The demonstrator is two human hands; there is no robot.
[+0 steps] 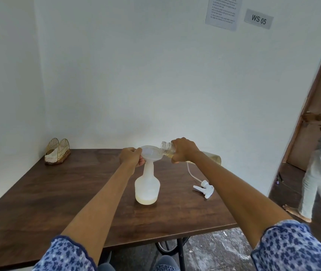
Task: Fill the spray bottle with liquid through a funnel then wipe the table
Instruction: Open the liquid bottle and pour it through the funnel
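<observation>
Head view: funnel in left grip, beside right grip's bottle.

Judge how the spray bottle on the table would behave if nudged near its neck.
The spray bottle looks light, holding only a shallow yellowish layer. With the funnel on its narrow neck it probably tips easily; the left hand steadies it. Its wide base should resist sliding somewhat.

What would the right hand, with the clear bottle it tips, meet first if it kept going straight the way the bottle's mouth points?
Probably the funnel seated in the spray bottle.
</observation>
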